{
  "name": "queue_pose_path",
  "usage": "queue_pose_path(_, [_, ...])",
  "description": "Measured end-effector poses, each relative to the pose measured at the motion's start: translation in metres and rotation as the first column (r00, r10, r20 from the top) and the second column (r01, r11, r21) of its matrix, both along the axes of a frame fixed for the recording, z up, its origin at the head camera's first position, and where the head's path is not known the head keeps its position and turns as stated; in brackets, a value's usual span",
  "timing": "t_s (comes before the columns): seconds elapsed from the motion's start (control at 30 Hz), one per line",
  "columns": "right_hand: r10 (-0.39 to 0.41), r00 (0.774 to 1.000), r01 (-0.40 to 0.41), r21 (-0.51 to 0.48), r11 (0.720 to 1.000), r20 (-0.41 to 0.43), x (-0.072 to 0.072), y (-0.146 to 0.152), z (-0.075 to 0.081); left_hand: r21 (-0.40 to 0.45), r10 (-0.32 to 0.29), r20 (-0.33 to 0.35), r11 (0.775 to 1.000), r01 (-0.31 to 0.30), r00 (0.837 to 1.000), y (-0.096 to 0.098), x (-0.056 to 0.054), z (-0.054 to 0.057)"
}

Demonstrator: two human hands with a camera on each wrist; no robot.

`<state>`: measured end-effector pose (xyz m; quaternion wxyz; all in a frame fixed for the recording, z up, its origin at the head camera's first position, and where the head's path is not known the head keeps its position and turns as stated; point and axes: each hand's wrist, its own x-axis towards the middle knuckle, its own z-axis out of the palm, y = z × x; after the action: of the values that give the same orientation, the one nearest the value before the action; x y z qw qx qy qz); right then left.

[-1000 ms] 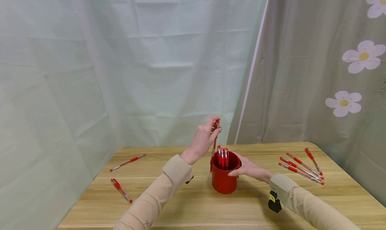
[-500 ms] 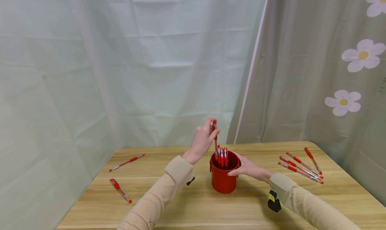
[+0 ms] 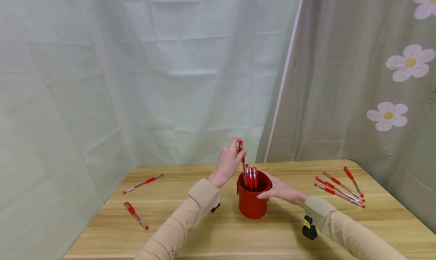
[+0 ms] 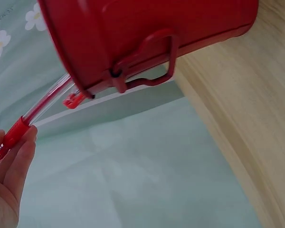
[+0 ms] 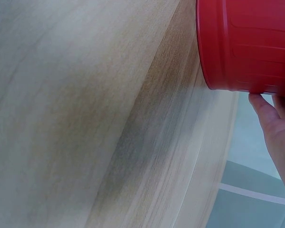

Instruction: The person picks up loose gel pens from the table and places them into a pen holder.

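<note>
A red pail-shaped pen holder with handles on its sides stands on the wooden table. Several red-capped pens lean upright inside it. My left hand pinches a red gel pen near its capped top; the pen's lower end is inside the holder's rim. In the left wrist view the clear barrel of this pen passes behind the holder's rim, a handle nearby. My right hand grips the holder's right side, thumb at the front of the rim and fingers behind.
Two red pens lie apart on the table's left side. Several more pens lie together at the right. Pale curtains hang right behind the table's far edge.
My left hand has brought the pen from above the holder's left rim to inside it and lowered it slightly. The right hand and the holder stay in place.
</note>
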<state>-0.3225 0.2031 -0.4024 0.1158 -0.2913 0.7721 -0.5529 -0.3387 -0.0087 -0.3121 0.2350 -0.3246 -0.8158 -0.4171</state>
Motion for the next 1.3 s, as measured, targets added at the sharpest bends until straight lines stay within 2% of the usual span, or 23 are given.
queue_pose_path(0.33, [-0.007,1.000,0.007,0.018,1.000,-0.018,-0.001,0.000,-0.002,-0.029,0.026,0.024,0.999,-0.025,0.999,-0.001,-0.004,-0.015])
queue_pose_path(0.63, [-0.002,1.000,0.002,0.006,1.000,-0.006,-0.001,0.000,-0.002,-0.045,0.023,0.060,0.999,-0.020,0.998,-0.002,-0.004,-0.024])
queue_pose_path(0.83, [-0.001,1.000,0.001,0.007,1.000,-0.005,-0.002,0.000,-0.002,-0.126,0.065,0.000,0.990,-0.064,0.998,-0.001,-0.002,-0.026])
queue_pose_path(1.03, [0.005,1.000,-0.005,0.015,1.000,-0.004,-0.002,-0.001,-0.002,-0.236,0.150,-0.123,0.956,-0.176,0.981,0.002,-0.003,-0.029])
queue_pose_path(1.3, [0.012,1.000,-0.012,0.002,1.000,0.004,-0.002,-0.001,-0.002,-0.287,0.202,-0.154,0.928,-0.239,0.967,0.005,-0.002,-0.029])
